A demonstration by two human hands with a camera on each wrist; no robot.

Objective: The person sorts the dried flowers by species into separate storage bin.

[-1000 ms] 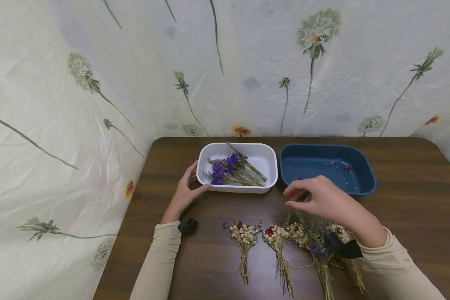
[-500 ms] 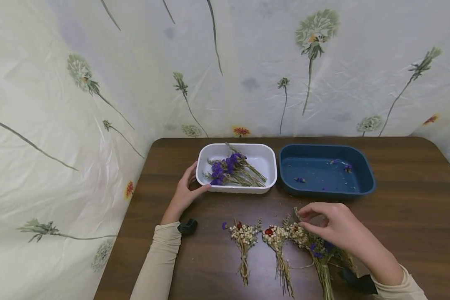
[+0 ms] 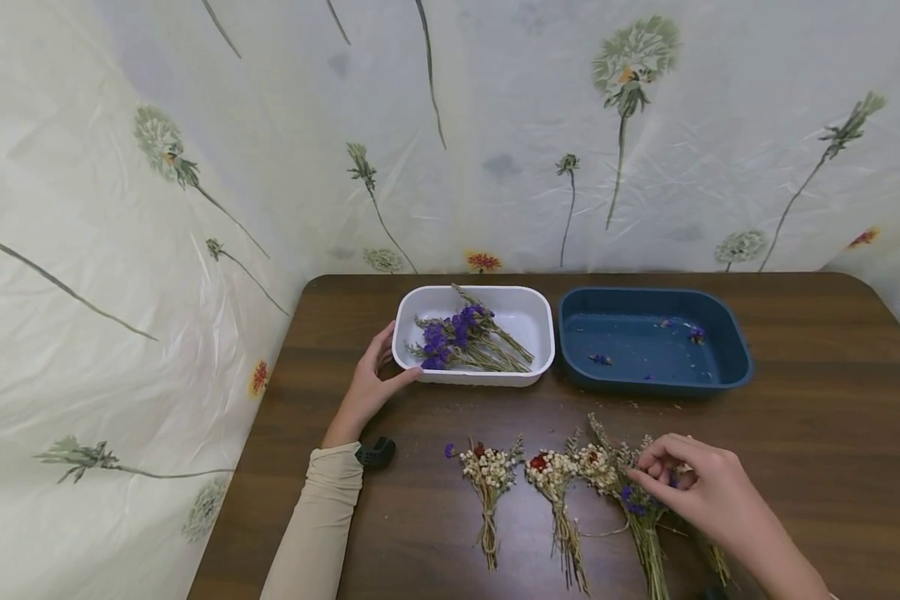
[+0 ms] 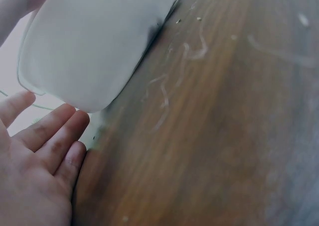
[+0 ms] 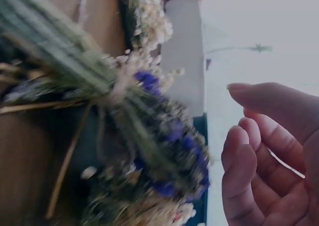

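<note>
In the head view my left hand [image 3: 371, 387] rests at the left end of a white tray [image 3: 474, 379], thumb on its front corner. Nearly straight fingers [image 4: 52, 129] lie against the tray's end in the left wrist view. Purple dried flowers [image 3: 457, 333] with stems lie inside. My right hand [image 3: 708, 483] hovers over a tied bunch of dried flowers [image 3: 648, 550] with purple blooms. In the right wrist view, loosely bent fingers and a separate thumb [image 5: 269, 99] have nothing between them, beside the purple-flowered bunch [image 5: 174, 136].
A blue tray [image 3: 656, 385] with a few purple bits stands right of the white one. Two bunches with cream flowers, one on the left [image 3: 489, 492] and one in the middle [image 3: 557, 500], lie on the brown table [image 3: 412, 533]. Another bunch [image 3: 718, 562] is partly hidden under my right hand.
My right hand has moved from the blue tray's front edge toward me and to the right, over the purple-flowered bunch. The left hand and both trays stay in place.
</note>
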